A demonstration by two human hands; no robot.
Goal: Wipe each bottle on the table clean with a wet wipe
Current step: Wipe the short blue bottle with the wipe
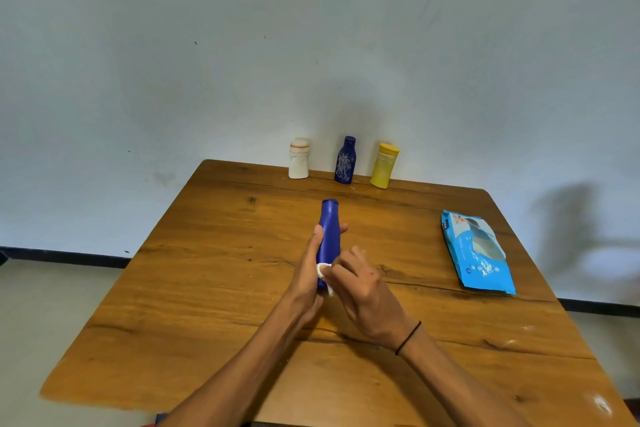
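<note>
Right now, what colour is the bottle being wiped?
Plain blue, gripped by the left hand; seen best in the head view, the only one.

I'm at a wooden table (pixel 214 288), warm brown with dark grain lines and knots, its far edge butted against a pale blue-grey wall (pixel 311 28). Shadows fall on that wall, one soft patch at the middle and a darker shape off to the right. A dark skirting strip (pixel 65 256) runs along the wall's foot on both sides of the table, and below it I see a light floor (pixel 41 305). A thin black band (pixel 408 338) circles my right wrist.
</note>
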